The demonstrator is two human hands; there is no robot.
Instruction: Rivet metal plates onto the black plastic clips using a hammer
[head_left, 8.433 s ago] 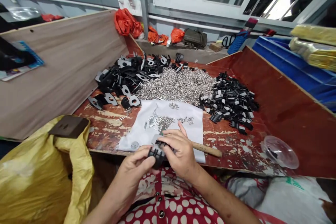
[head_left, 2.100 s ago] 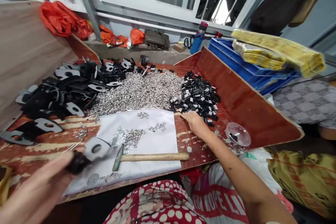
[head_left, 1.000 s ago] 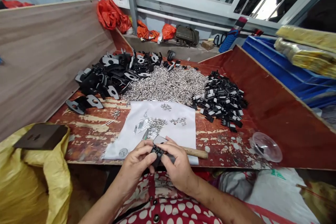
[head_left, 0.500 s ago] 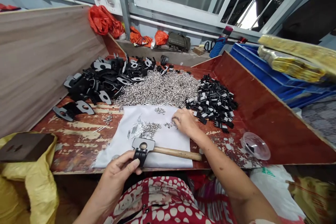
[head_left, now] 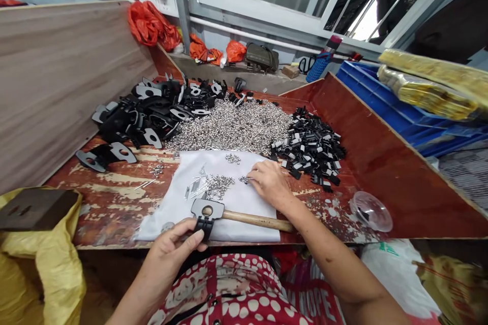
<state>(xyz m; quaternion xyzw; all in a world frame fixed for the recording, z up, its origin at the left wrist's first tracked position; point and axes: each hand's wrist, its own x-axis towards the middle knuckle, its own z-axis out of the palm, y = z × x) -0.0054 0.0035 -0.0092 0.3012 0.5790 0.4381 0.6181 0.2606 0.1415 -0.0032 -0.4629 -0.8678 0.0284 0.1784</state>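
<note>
Near the front edge of the table my left hand (head_left: pixel 177 244) is closed on a black plastic clip (head_left: pixel 207 209) with a grey face and a round hole. A wooden handle (head_left: pixel 259 220) lies on the white cloth (head_left: pixel 171 208), running right from behind the clip; its other end is hidden. My right hand (head_left: pixel 269 183) rests on the cloth's right side, fingertips pinched beside a few small metal pieces (head_left: pixel 243 179); whether something is between them I cannot make out. Left of it lies a small heap of metal pins (head_left: pixel 219 185), and a smaller cluster of silver pieces (head_left: pixel 232 159) is farther back.
Behind the cloth spreads a large heap of silver rivets (head_left: pixel 236 124). Black clips (head_left: pixel 141 111) pile up at the left, small black parts (head_left: pixel 314 144) at the right. A clear plastic bowl (head_left: pixel 371 210) sits near the red side board (head_left: pixel 385 162); a blue crate (head_left: pixel 412 117) stands beyond.
My right hand has shifted slightly left on the cloth, its fingers now over the small metal pieces. My left hand keeps the clip in nearly the same place.
</note>
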